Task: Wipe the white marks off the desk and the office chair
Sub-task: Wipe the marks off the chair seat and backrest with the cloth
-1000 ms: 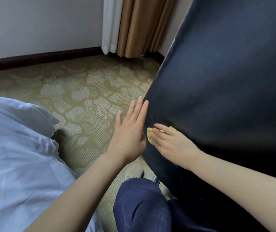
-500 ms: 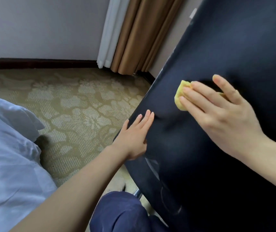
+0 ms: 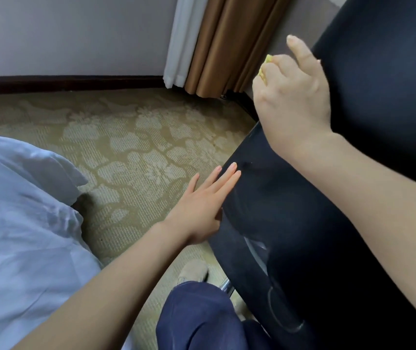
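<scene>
Rising along the chair (image 3: 368,173), the right hand (image 3: 293,102) had climbed in two stages. A second before, it pressed the sponge (image 3: 264,68) low on the dark back, just beside the left hand (image 3: 202,205). Half a second before, it rubbed mid-back with its fingers laid flat over the sponge. At this moment it stood at the chair's upper left edge, its fingers curled round the sponge and its forefinger pointing up. Only a yellow corner of the sponge showed past the knuckles, and whether it touched the fabric could not be told.

The left hand had barely shifted. It lay released, with straight fingers flat against the chair's left edge, and seemed to be steadying it above the carpet (image 3: 138,147).

Pale marks (image 3: 258,248) showed low on the back, with a further curved streak nearer the bottom, close to the knee (image 3: 202,322). The sweep had gone upward, away from them, so the chair was probably not finished, and the hands would likely need to come back down to that lower patch. No counter was in view, so nothing could be judged about that part of the job.
</scene>
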`<move>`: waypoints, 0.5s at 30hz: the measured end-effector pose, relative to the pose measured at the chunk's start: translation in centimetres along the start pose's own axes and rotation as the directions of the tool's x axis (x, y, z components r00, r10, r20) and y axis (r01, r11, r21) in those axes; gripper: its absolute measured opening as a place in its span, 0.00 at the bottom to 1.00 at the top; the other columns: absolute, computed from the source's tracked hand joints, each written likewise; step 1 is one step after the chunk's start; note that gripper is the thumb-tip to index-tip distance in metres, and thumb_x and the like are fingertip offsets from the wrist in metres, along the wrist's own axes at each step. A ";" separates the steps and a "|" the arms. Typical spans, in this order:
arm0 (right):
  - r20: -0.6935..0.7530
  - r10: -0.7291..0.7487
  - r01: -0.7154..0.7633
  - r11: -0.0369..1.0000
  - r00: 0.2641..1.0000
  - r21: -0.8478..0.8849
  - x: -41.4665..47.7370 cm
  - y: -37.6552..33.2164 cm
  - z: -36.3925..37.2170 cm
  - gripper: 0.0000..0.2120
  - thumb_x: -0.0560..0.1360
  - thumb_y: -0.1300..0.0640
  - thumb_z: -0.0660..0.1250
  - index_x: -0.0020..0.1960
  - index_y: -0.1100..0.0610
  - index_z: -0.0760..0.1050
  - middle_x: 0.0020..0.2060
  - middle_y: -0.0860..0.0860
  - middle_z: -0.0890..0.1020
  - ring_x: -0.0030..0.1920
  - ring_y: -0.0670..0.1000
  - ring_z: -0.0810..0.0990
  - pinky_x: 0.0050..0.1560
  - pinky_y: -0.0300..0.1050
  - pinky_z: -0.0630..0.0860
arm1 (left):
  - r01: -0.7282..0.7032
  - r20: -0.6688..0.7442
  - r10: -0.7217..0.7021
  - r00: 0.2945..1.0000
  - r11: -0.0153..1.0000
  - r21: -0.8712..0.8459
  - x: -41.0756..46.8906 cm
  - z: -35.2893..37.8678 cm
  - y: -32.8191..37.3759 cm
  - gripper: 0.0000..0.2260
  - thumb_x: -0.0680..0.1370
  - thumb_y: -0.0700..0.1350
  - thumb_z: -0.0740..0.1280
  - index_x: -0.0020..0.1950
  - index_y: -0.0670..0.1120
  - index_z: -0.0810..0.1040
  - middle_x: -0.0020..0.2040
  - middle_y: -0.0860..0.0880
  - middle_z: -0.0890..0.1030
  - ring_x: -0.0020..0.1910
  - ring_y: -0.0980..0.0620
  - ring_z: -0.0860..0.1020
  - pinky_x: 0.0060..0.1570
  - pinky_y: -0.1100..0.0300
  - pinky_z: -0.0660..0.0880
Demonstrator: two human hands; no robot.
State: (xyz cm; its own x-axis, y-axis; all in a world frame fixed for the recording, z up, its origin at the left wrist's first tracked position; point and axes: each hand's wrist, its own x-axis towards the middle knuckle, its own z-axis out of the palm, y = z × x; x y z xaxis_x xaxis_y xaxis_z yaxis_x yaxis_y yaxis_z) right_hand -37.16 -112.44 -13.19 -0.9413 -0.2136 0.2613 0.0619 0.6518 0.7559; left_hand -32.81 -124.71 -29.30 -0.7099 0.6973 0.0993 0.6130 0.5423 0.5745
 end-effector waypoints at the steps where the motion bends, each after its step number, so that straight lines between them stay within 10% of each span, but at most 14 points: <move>1: -0.015 -0.029 0.028 0.998 0.999 -0.056 0.0 -0.7 0.8 0.16 0.81 0.66 0.48 0.63 0.67 0.70 0.57 0.59 0.75 0.66 0.58 0.67 0.74 0.50 0.40 | 0.013 0.003 -0.013 1.000 1.000 0.002 -0.1 0.1 -0.4 0.37 0.78 0.36 0.57 0.77 0.53 0.36 0.70 0.62 0.29 0.72 0.61 0.32 0.71 0.53 0.34; 15: 0.180 -0.438 0.459 0.883 0.881 -0.100 -4.6 -11.6 8.5 0.19 0.82 0.59 0.50 0.71 0.66 0.62 0.71 0.62 0.63 0.74 0.59 0.57 0.65 0.56 0.29 | 0.184 0.031 -0.183 0.983 0.983 -0.019 -4.0 0.1 -4.9 0.36 0.78 0.37 0.56 0.77 0.52 0.36 0.71 0.61 0.30 0.70 0.64 0.32 0.72 0.55 0.35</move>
State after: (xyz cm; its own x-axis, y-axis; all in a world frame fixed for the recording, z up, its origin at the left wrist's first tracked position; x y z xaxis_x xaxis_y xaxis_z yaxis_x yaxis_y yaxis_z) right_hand -36.40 -112.82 -28.24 -0.9159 -0.3428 -0.2089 -0.3446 0.4045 0.8471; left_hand -32.97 -130.13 -32.59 -0.7990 0.6004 -0.0333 0.4652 0.6522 0.5985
